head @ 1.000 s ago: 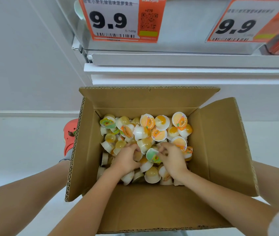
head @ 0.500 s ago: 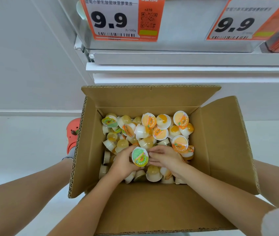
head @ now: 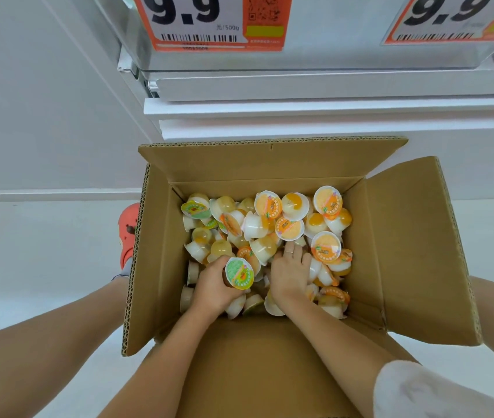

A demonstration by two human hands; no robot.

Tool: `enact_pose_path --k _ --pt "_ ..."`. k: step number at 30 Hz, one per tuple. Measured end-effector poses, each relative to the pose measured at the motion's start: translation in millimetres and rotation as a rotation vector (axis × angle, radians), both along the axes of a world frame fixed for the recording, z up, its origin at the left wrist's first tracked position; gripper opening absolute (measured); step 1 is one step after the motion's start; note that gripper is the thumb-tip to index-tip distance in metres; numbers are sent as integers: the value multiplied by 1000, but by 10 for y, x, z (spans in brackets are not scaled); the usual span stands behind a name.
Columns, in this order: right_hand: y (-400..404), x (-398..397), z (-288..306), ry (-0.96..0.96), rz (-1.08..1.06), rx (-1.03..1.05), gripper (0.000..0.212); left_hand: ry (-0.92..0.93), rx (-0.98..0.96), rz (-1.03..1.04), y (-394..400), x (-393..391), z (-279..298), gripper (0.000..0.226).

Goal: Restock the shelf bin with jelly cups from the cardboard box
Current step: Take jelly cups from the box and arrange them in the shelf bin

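Observation:
An open cardboard box (head: 405, 251) on the floor holds several jelly cups (head: 287, 218) with orange or green lids. Both my hands are inside it. My left hand (head: 212, 286) is shut on a jelly cup with a green and orange lid (head: 239, 273), lid facing up. Just right of it, my right hand (head: 289, 273) lies flat on the pile, fingers spread over the cups, with a ring on one finger. The shelf bin (head: 300, 55) shows as a pale front at the top; its inside is hidden.
Two orange price tags (head: 209, 22) reading 9.9 hang on the bin front above white shelf ledges (head: 330, 110). A red shoe (head: 128, 230) stands on the pale floor left of the box. The box flaps stand open at left, right and far side.
My left hand has taken the green-lidded cup and turned it lid up. My right hand let go of it and spread flat over the pile further right.

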State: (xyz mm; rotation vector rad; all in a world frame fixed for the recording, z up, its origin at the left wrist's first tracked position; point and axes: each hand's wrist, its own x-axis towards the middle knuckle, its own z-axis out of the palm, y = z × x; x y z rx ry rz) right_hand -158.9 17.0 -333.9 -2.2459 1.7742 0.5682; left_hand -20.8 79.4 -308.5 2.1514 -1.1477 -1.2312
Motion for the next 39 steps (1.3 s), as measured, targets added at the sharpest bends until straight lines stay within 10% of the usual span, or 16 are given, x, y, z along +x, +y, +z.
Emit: enact_pose_path --k 14,19,28,39 --pt "-113 -169 -109 -212 -91 -200 21 4 28 -26 3 30 59 57" --pt "-110 -296 54 -580 -129 -139 6 31 20 -69 -24 50 158 55" --pt "-365 -720 1379 -1169 -582 479 23 75 -133 -262 -265 -54 999 51" --pt "-601 -307 2914 -1398 -648 429 20 111 -521 -250 -646 -344 2516 68"
